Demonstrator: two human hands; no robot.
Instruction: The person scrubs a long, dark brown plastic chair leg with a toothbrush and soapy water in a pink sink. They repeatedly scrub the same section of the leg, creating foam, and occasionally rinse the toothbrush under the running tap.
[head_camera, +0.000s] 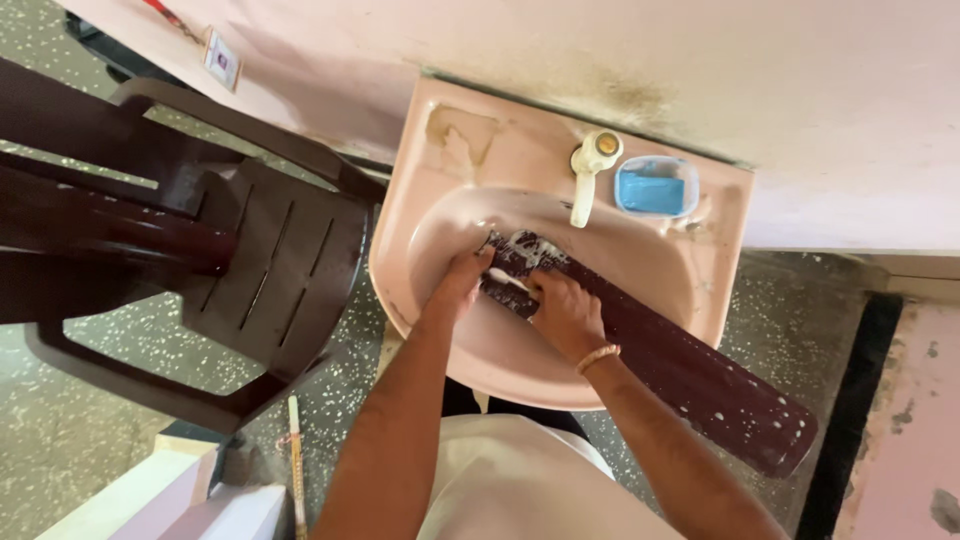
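Together, left hand (462, 277), right hand (565, 312) pressing brown board (690, 375), over sink (470, 150)

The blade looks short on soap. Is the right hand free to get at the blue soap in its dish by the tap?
Probably yes: the right hand rests on the dark blade in the basin, and nothing lies between it and the blue soap.

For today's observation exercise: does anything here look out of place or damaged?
A long dark blade, held by both hands, lies in the sink and juts far over its rim. The wall above the tap is stained.
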